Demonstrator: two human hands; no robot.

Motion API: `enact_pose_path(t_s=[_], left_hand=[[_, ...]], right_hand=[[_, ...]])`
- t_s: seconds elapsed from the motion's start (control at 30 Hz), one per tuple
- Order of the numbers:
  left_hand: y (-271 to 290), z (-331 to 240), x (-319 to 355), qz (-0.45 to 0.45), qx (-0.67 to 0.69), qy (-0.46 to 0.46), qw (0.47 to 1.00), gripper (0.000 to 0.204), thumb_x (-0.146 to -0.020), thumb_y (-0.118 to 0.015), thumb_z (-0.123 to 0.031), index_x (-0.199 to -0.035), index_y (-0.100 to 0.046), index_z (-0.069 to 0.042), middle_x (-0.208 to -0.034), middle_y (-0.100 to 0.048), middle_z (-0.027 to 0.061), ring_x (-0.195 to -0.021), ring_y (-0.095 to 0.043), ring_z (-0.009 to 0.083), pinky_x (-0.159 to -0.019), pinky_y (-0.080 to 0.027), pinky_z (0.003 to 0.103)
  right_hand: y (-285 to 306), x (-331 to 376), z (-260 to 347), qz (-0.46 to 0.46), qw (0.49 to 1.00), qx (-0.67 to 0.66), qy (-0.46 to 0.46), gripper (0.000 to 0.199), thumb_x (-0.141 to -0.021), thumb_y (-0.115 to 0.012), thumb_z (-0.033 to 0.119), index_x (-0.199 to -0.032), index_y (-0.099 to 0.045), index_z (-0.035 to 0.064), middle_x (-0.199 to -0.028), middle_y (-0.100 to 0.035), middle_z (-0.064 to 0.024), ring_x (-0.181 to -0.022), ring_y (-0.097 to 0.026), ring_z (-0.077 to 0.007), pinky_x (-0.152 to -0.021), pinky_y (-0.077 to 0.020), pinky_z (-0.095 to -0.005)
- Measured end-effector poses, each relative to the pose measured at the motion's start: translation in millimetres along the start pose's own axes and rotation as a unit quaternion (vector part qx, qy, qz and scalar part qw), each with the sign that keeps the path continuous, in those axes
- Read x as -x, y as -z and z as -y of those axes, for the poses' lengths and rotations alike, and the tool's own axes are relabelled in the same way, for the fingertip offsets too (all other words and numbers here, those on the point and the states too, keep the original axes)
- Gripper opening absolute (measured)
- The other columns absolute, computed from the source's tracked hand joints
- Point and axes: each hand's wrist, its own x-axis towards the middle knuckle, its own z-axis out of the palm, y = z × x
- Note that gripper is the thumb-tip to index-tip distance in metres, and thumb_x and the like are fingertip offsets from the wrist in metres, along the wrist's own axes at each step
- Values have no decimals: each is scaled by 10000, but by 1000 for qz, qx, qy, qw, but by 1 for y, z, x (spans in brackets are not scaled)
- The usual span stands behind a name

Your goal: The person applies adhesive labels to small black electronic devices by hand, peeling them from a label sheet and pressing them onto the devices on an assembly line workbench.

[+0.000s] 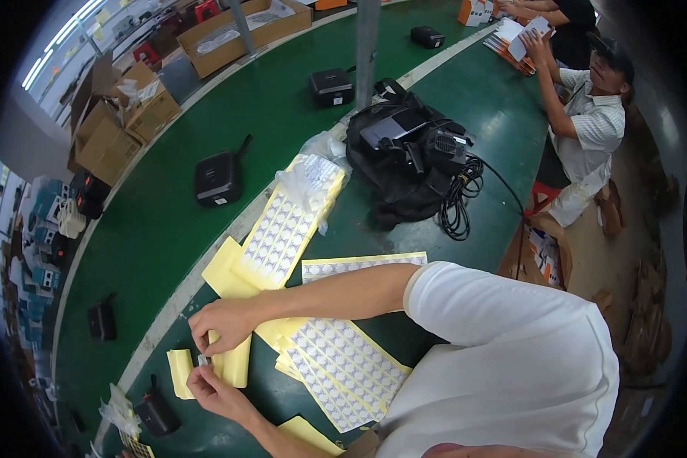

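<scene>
Where the two hands meet near the lower left of the green work table [466,99], a small pale sticker [202,359] is pinched between them. The right hand [223,322] comes down from above with its fingers curled in and its fingertips closed on the sticker's top; the left hand [212,388] rises from below, thumb and forefinger nipped on the lower end. The sticker is held just above a narrow yellow backing strip [237,365] that lies under the right hand, and a second, shorter yellow strip [180,372] lies just to its left.

Three yellow-backed sticker sheets with rows of pale labels show clearly: one long sheet [282,229] running up toward a clear plastic bag [313,172], one sheet [359,266] partly hidden behind the right forearm, and one stack of sheets [343,366] fanned out near the person's white shirt.

On the green conveyor belt [168,221] to the left sit five small black devices, the nearest to the sheets being one with a cord [218,179]. A black bag with a coiled cable [412,164] rests on the table beyond. One co-worker in a checked shirt [591,126] works at the far right.
</scene>
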Motion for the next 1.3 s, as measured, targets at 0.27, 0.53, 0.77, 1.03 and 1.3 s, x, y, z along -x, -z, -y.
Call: enact_pose_path(t_s=[0.27, 0.53, 0.77, 1.03, 1.3], left_hand=[[10, 5, 1, -18, -15, -6, 1000, 133, -964, -511, -115, -922, -517, 11, -842, -551, 62, -794, -529, 131, -759, -451, 268], [-9, 12, 0, -52, 53, 13, 997, 59, -936, -551, -62, -928, -555, -4, -841, -572, 32, -775, -540, 97, -704, -459, 241], [-2, 9, 0, -39, 84, 25, 995, 63, -947, -531, -68, -914, -530, -14, -807, -586, 30, -732, -550, 77, -686, -452, 217], [-4, 13, 1, -42, 78, 15, 996, 65, -898, -590, -51, -923, -556, -1, -797, -602, 60, -669, -576, 112, -606, -469, 253], [-4, 8, -5, -22, 88, 13, 996, 60, -889, -584, -37, -921, -550, 1, -768, -575, 71, -639, -554, 130, -599, -465, 253]], right_hand=[[-7, -5, 1, -9, 1000, -23, 3, 144, -774, -664, 188, -847, -646, 64, -859, -613, -53, -824, -609, -247, -706, -482, -358], [4, -6, -7, -9, 999, -46, 12, 92, -813, -661, 94, -879, -646, 32, -862, -604, -89, -806, -620, -206, -727, -500, -309], [1, -8, 0, 42, 998, -39, -40, 107, -822, -661, 99, -877, -639, 11, -847, -621, -93, -791, -606, -183, -711, -479, -290], [5, -26, -9, -120, 975, -178, -62, 101, -886, -606, 98, -921, -619, 5, -862, -626, -46, -811, -582, -109, -747, -472, -247], [-13, -163, -42, -135, 979, 99, -113, 549, -805, -700, 333, -1196, -523, -10, -1165, -556, -164, -1026, -575, -240, -878, -475, -353]])
